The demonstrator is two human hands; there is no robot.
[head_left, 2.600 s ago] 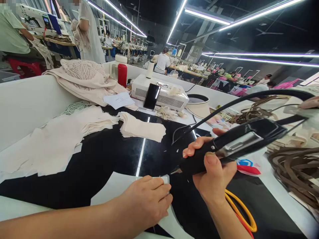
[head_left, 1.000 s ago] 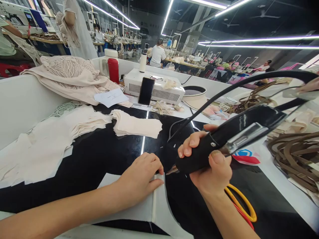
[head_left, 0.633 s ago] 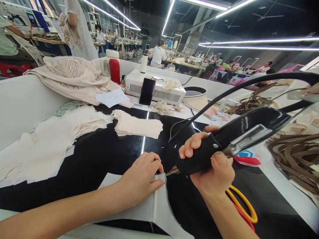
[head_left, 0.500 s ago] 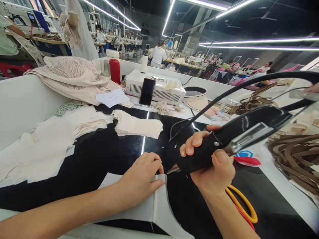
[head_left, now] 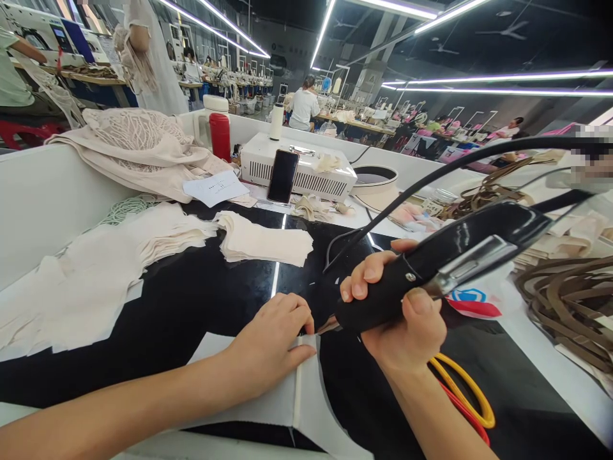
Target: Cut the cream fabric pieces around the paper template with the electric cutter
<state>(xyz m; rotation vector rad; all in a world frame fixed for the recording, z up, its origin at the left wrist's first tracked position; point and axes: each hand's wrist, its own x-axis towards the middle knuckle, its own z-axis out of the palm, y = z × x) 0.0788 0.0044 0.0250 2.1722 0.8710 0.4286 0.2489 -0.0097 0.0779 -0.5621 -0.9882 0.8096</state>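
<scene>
Two hands are at work, with one black tool [head_left: 472,233] and one pale flat piece [head_left: 268,409] between them. The tool has one metal tip [head_left: 329,324], and the piece has one narrow cream strip [head_left: 297,396] along it. The right grip [head_left: 414,335] is clamped on the tool, fingers wrapped round the far side of its handle and thumb on the near side. The left grip [head_left: 278,338] bears on the top of the pale piece, thumb laid near the strip, fingers curled; I cannot tell whether the fingertips pinch it or only press.

The pale piece lies under the left grip and runs on toward the wearer. The tool's body slants up and to the right from the right grip; its tip points left out of that grip, just beside the left grip's fingertips. One black cable [head_left: 440,171] arches above the right grip.

Beyond the left grip, on the dark surface [head_left: 211,294], is one stack of cream pieces [head_left: 268,239]; to its left is a wider spread of cream cloth [head_left: 86,281]. Farther beyond stand one phone [head_left: 283,177], one vented white box [head_left: 318,182], one spool [head_left: 276,122] and one red bottle [head_left: 219,137].
</scene>
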